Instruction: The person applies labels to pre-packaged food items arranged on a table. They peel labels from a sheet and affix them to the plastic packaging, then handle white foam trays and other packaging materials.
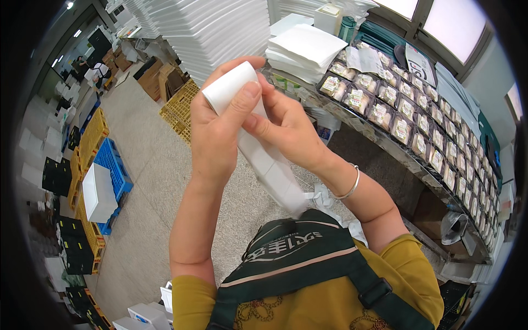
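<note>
A small roll of white labels [231,86] rests in my left hand [214,123], thumb across its front and fingers behind. My right hand [288,128] pinches the loose strip [272,165] just below the roll, between thumb and fingers. The strip is marked off into sections and hangs down towards my dark green apron [284,243], its lower end blurred. Both hands are raised in front of my chest, close together over the floor. A silver bangle [352,181] circles my right wrist.
To the right, a long table holds rows of labelled, film-wrapped food trays [387,95] and a stack of white foam sheets [307,49]. Tall stacked white foam trays [214,33] stand ahead. On the left are yellow pallets [93,132], a blue pallet [111,165] and a white foam box [101,194].
</note>
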Demonstrator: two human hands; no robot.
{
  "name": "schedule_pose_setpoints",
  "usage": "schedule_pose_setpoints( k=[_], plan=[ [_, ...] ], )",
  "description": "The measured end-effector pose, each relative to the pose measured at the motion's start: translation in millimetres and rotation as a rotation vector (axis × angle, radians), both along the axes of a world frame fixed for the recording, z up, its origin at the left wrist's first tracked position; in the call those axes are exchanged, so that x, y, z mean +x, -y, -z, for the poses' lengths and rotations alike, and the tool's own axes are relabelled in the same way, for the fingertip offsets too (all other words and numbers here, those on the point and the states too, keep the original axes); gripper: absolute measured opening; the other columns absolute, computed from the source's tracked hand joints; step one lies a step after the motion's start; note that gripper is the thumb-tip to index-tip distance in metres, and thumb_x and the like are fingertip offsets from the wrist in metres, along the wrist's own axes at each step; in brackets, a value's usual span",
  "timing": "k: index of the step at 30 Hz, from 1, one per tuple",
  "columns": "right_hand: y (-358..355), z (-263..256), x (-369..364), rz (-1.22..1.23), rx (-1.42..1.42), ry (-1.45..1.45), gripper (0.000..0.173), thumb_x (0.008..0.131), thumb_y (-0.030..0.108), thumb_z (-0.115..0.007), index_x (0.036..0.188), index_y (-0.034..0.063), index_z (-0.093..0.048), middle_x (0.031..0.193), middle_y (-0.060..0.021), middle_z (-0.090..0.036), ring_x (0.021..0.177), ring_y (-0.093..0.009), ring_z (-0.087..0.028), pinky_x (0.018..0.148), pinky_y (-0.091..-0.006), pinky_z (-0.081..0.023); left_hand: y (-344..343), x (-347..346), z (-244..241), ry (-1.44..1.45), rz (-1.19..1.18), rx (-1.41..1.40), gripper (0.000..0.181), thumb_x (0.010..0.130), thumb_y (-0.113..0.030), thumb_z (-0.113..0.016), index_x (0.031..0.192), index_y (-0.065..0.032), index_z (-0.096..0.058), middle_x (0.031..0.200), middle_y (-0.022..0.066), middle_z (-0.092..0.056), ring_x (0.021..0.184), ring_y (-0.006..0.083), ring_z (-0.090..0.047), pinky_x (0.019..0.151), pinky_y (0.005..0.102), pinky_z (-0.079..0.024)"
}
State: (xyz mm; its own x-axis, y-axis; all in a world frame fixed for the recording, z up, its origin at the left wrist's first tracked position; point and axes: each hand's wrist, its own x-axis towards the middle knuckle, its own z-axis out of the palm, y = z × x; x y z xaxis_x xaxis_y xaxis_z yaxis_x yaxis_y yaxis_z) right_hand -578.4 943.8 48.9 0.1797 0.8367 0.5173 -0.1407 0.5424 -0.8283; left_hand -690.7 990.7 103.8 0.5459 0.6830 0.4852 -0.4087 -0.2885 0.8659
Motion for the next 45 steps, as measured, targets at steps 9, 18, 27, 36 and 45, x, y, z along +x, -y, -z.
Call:
schedule_pose_setpoints(
  k=[9, 18, 27, 36, 45],
  plan=[
    [6.4, -3.3, 10.0, -0.34, -0.257, 0.178, 0.04, 0.075, 0.017, -0.08, 0.106, -0.0019, -0.064, 0.093, -0.0087, -0.069, 0.088, -0.015, -0.065, 0.081, -0.0288, -0.051, 6.1, -13.3, -36.7, 0.056, 0.089, 0.105, 0.049, 0.097, -0.027, -0.053, 0.13, 0.0079, -0.046, 0.091, 0.0083, -0.061, 0.081, 0.0158, -0.062, 0.08, 0.034, -0.053],
    [5.6, 68.3, 30.6, -0.772, -0.617, 0.251, 0.034, 0.087, 0.026, -0.07, 0.109, 0.0005, -0.065, 0.093, -0.0081, -0.073, 0.091, -0.015, -0.068, 0.081, -0.0295, -0.053, -16.4, -49.0, -50.9, 0.323, 0.369, 0.14, 0.048, 0.102, -0.019, -0.041, 0.142, 0.0028, -0.029, 0.093, 0.0048, -0.054, 0.085, 0.016, -0.058, 0.088, 0.0373, -0.051],
    [-9.9, 40.4, 55.7, 0.037, -0.28, 0.592, 0.027, 0.086, 0.001, -0.057, 0.108, 0.0065, -0.071, 0.09, -0.0083, -0.073, 0.08, -0.013, -0.068, 0.074, -0.0278, -0.054, -6.8, -89.5, -40.8, 0.126, 1.063, 0.303, 0.042, 0.1, -0.038, -0.049, 0.123, -0.0038, -0.053, 0.115, 0.0178, -0.063, 0.11, 0.0326, -0.06, 0.107, 0.0537, -0.037],
    [-7.6, -21.6, 28.8, 0.355, 0.304, 1.275, 0.034, 0.074, 0.008, -0.067, 0.107, 0.0106, -0.067, 0.085, -0.0067, -0.067, 0.073, -0.026, -0.067, 0.062, -0.0352, -0.053, -41.6, -53.0, 56.9, -0.506, 0.176, -0.101, 0.064, 0.099, -0.058, -0.035, 0.107, -0.0011, -0.064, 0.1, 0.0099, -0.069, 0.096, 0.0186, -0.064, 0.091, 0.0371, -0.047],
    [-9.9, -9.2, 53.9, 0.244, 0.055, 0.633, 0.043, 0.074, -0.001, -0.066, 0.117, 0.008, -0.065, 0.109, -0.0109, -0.068, 0.1, -0.023, -0.065, 0.088, -0.0328, -0.05, -14.3, -39.3, 45.0, -0.167, 0.276, -0.321, 0.039, 0.095, -0.029, -0.059, 0.113, 0.0057, -0.057, 0.08, 0.0076, -0.065, 0.058, 0.0111, -0.062, 0.05, 0.0232, -0.051]
  ],
)
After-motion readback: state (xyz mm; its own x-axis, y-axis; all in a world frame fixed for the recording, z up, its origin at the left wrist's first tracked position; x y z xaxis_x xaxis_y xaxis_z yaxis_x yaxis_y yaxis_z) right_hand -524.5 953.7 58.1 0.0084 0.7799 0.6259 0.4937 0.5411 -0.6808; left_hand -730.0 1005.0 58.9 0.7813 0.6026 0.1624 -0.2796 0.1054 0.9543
